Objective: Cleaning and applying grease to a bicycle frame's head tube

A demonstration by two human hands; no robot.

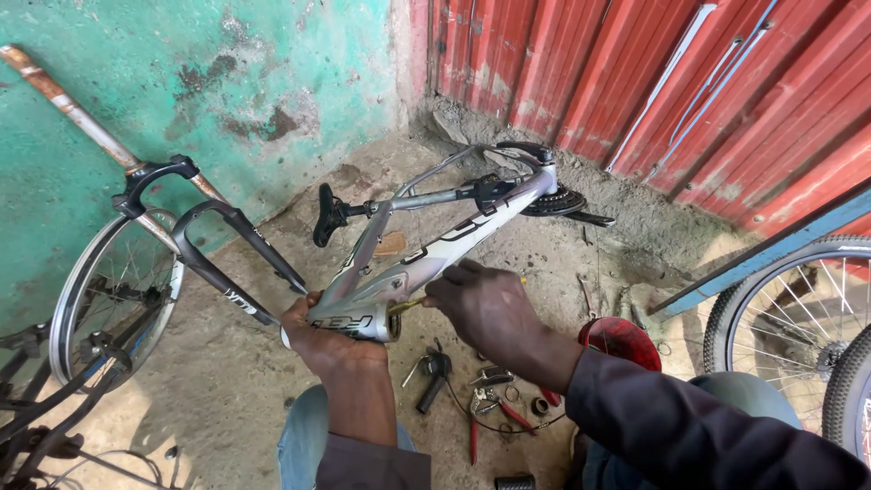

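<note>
The left hand (322, 340) was clamped on the head tube of the frame (435, 240), held over the floor (227, 381). The right hand (481, 304) pinched a thin yellow tool (410, 305) at the tube; it might slip if the frame twisted. A red bowl (626, 340) lay nearby, its contents unclear.

Red bowl (621, 339), pliers (494, 410), loose wheel (109, 295) against green wall (227, 82)
</note>
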